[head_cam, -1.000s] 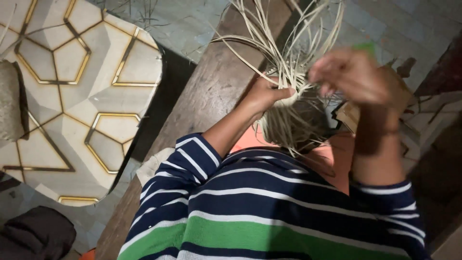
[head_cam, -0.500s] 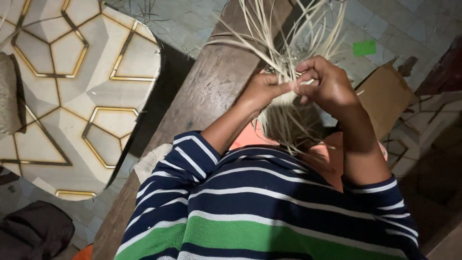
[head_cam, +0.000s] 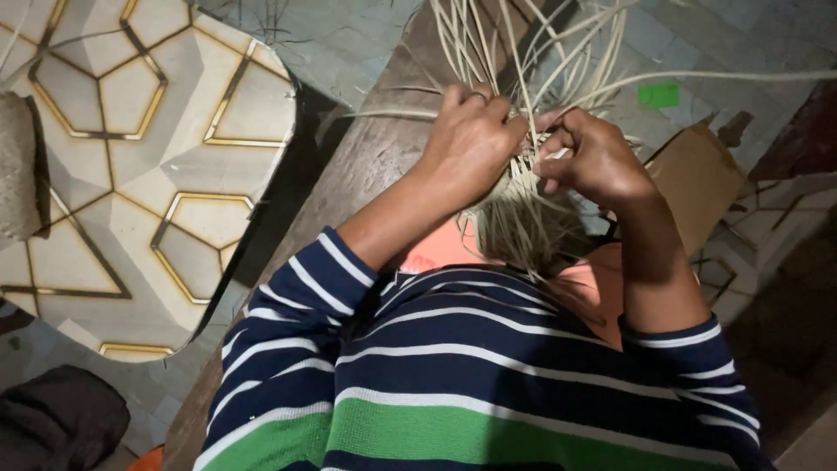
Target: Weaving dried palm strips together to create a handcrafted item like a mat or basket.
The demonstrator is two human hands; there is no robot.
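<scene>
A half-woven piece of pale cane strips [head_cam: 523, 218] rests against my lap above a long wooden plank [head_cam: 366, 166]. Many loose strip ends [head_cam: 540, 52] fan upward from it. My left hand [head_cam: 471, 139] is closed around the woven part where the strips bunch together. My right hand [head_cam: 593, 161] pinches a few strips right beside it, fingertips nearly touching the left hand. Both forearms come out of striped navy, white and green sleeves.
A large round panel with gold hexagon lines [head_cam: 122, 166] lies at the left. A brown cardboard piece [head_cam: 697, 183] sits to the right of my hands, with a small green scrap [head_cam: 658, 94] on the tiled floor behind. A dark bundle [head_cam: 52, 423] lies bottom left.
My right hand has come down from above the strips and closed in beside the left hand on the weave. The left hand has shifted slightly up the bunch.
</scene>
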